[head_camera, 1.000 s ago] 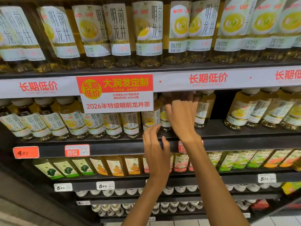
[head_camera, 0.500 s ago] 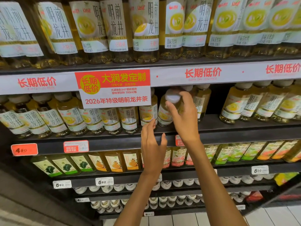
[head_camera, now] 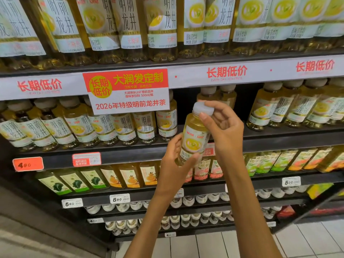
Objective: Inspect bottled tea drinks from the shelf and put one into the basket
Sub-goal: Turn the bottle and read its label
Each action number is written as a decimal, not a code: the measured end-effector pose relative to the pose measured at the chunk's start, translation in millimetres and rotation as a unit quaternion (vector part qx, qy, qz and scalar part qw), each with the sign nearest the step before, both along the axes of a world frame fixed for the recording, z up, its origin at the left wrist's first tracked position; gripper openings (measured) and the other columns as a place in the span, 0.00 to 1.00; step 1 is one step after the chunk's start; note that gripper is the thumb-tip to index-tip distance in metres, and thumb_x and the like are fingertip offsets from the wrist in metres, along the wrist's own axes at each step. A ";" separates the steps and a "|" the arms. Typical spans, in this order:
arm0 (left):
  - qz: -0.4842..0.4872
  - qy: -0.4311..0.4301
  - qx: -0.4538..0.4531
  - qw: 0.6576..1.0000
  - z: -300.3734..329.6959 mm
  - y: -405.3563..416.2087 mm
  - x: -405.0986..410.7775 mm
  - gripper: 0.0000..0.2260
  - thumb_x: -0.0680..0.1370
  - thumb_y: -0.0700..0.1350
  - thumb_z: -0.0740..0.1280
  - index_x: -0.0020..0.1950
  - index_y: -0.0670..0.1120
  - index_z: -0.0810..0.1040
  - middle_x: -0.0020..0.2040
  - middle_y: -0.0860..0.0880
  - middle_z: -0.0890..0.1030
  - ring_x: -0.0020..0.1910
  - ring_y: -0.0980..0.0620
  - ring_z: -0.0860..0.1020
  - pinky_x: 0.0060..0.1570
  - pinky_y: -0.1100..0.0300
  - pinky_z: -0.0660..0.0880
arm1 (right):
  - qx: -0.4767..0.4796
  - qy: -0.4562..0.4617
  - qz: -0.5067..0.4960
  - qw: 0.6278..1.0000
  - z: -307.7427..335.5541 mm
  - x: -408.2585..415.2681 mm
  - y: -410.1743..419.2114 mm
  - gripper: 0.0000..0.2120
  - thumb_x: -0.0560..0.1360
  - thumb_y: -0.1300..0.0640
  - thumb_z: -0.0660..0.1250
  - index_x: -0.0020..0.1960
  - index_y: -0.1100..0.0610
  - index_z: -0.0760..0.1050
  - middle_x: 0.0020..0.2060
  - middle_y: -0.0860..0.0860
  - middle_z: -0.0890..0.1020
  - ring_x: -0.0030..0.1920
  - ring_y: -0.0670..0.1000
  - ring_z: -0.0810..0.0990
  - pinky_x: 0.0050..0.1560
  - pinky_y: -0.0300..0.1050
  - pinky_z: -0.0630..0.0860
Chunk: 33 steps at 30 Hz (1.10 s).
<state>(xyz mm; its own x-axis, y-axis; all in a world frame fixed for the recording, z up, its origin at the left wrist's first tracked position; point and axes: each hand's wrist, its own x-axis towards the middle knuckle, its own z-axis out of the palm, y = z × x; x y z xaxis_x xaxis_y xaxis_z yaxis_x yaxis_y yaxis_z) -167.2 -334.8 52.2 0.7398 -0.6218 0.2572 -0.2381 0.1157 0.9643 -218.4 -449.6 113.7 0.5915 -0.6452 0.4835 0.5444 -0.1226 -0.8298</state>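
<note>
1. The right hand (head_camera: 226, 131) has its grip curled narrowly round the white cap (head_camera: 202, 108) of a tea bottle (head_camera: 194, 138); the thumb presses the near side of the cap and the fingers wrap over its far side.
2. The left hand (head_camera: 173, 164) holds the lower part of the same bottle, with the thumb laid across the front near the base and the fingers curled behind the label.
3. The bottle is held between the two hands in front of the middle shelf (head_camera: 279, 140), off the shelf and tilted a little, cap up and to the right, base down and to the left.
4. Its label shows a yellow cup picture and faces the camera; the small print is too blurred to read.
5. The bottle's base is hidden behind the left thumb and palm, and the far side of the cap behind the right fingers.
6. Rows of like bottles stand on the middle shelf to either side and on the shelf above, whose tops are cut off by the frame.
7. A red and white sign (head_camera: 128, 90) hangs from the upper shelf edge, just left of the held bottle.
8. An orange price tag (head_camera: 28, 164) sits on the middle shelf edge at far left.
9. No basket is in view.
</note>
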 end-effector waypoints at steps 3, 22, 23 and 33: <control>-0.002 0.061 -0.033 0.998 5.9 12.4 -3.6 0.24 0.66 0.49 0.74 0.61 0.54 0.75 0.56 0.57 0.82 0.58 0.60 0.79 0.56 0.64 0.75 | 0.061 -0.013 0.034 0.997 -3.2 -5.5 1.3 0.15 0.70 0.59 0.73 0.55 0.54 0.77 0.52 0.51 0.84 0.55 0.51 0.82 0.54 0.44 0.79; -0.178 0.348 0.029 0.920 16.2 39.4 -22.1 0.30 0.76 0.64 0.54 0.59 0.41 0.79 0.42 0.37 0.83 0.35 0.42 0.82 0.34 0.54 0.78 | 0.180 0.056 0.222 0.957 -1.4 -17.8 19.0 0.20 0.75 0.45 0.62 0.60 0.57 0.74 0.44 0.54 0.84 0.48 0.54 0.84 0.50 0.47 0.80; -0.199 0.359 0.036 0.911 16.3 41.3 -22.7 0.31 0.78 0.63 0.53 0.60 0.39 0.77 0.42 0.36 0.82 0.35 0.42 0.81 0.33 0.54 0.78 | 0.201 0.049 0.247 0.947 -1.6 -18.7 19.8 0.21 0.74 0.45 0.62 0.59 0.58 0.74 0.42 0.55 0.83 0.46 0.54 0.83 0.49 0.48 0.80; -0.063 0.182 0.175 0.966 25.7 31.8 -35.1 0.23 0.73 0.68 0.47 0.49 0.60 0.78 0.48 0.57 0.83 0.46 0.64 0.80 0.46 0.66 0.73 | 0.083 0.110 0.117 0.984 -3.7 -26.0 18.1 0.15 0.75 0.45 0.64 0.53 0.55 0.76 0.40 0.52 0.82 0.48 0.53 0.83 0.47 0.48 0.78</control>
